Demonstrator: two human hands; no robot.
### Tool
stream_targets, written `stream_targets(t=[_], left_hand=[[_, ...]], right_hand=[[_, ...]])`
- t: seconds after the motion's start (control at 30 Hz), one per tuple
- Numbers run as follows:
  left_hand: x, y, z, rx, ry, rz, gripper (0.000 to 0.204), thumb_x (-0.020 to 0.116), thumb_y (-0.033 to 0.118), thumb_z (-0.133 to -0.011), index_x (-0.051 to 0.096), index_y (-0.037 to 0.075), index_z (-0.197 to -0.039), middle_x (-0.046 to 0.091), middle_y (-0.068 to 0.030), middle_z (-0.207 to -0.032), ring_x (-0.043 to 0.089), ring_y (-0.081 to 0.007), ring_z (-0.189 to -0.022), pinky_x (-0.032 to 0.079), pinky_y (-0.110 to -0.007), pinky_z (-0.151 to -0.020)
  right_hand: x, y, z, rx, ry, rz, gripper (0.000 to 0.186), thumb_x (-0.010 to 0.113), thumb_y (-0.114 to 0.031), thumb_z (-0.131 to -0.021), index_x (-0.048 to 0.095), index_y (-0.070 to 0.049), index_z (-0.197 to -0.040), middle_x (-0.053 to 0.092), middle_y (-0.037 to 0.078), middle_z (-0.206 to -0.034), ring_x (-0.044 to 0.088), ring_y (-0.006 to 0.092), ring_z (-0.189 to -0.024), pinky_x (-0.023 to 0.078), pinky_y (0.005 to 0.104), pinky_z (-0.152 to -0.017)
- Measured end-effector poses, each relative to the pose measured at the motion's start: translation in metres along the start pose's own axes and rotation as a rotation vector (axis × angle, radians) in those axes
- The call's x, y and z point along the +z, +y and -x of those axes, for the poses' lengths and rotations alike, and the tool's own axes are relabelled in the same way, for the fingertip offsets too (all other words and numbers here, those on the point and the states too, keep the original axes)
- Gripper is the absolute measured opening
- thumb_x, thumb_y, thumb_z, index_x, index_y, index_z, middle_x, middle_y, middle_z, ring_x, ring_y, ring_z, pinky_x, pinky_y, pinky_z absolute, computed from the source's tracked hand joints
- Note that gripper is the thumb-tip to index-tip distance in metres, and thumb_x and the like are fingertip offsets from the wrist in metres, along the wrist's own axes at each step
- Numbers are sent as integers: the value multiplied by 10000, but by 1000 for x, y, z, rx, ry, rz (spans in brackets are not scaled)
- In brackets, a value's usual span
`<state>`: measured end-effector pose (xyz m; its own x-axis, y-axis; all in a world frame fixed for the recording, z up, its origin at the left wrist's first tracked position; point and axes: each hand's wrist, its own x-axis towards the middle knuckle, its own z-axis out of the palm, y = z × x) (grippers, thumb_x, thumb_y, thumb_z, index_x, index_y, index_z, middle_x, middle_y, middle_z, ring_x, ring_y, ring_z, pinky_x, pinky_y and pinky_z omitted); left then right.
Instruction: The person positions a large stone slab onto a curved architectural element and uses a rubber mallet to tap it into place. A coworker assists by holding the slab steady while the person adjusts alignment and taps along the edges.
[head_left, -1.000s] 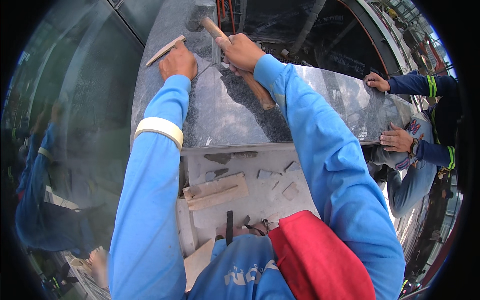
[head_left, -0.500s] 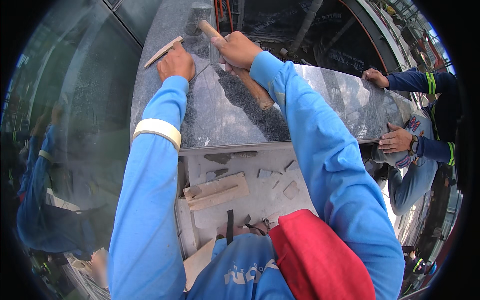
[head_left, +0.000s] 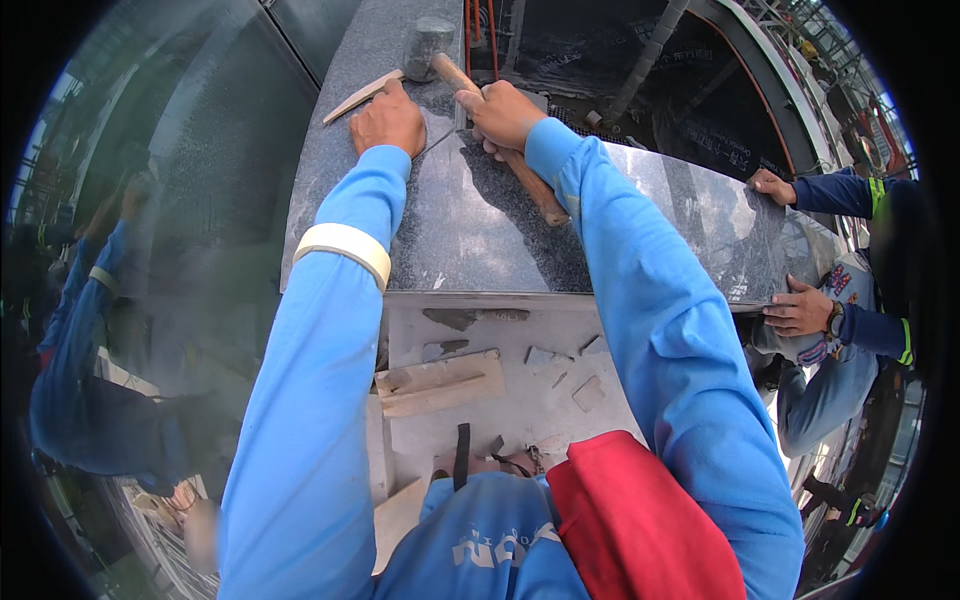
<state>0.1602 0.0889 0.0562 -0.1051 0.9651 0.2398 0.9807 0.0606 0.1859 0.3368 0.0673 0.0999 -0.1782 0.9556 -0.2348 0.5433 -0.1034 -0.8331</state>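
Note:
My right hand (head_left: 505, 115) grips the wooden handle of a mallet (head_left: 535, 185). The mallet's thick grey head (head_left: 428, 48) is right by the upper end of a thin, pale wooden strip (head_left: 352, 98); whether they touch I cannot tell. My left hand (head_left: 389, 122), fingers curled, holds that strip low over a polished dark grey stone slab (head_left: 470, 250). Beneath my hands a narrow seam (head_left: 438, 142) runs between slab pieces. The fingertips of my left hand are partly hidden.
At the right, a co-worker's two hands (head_left: 797, 308) rest on the slab's edge. Beyond the slab lies a dark recess with a pipe (head_left: 648, 55). Reflective glass (head_left: 200, 250) stands at the left. Below the slab are a board (head_left: 440, 382) and broken stone pieces (head_left: 588, 393).
The whole view has shifted a little. The mallet head has come closer to the strip's upper end. My grips and the co-worker's hands look the same.

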Motion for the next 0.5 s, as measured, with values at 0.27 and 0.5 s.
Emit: stream_targets(t=[0.27,0.5], left_hand=[[-8,-9,20,28,87,136,288,588,234,-974,619,38,-1184,697,-197,-1148,664,-369,-1144,472,-525,-1014],[-36,-70,96,-275,116,57,780,671,512,-955,470,-33,-1475,457,-204,-1513,412,-354,-1418,342,-529,-1158]], right_hand=[[3,-3,-1,49,-20,-37,487,510,-426,-1081,598,49,-1014,615,95,-752,607,175,-564,531,366,-492],[7,1,1,103,-6,20,478,509,-427,-1081,585,38,-997,625,101,-749,617,188,-565,539,383,-502]])
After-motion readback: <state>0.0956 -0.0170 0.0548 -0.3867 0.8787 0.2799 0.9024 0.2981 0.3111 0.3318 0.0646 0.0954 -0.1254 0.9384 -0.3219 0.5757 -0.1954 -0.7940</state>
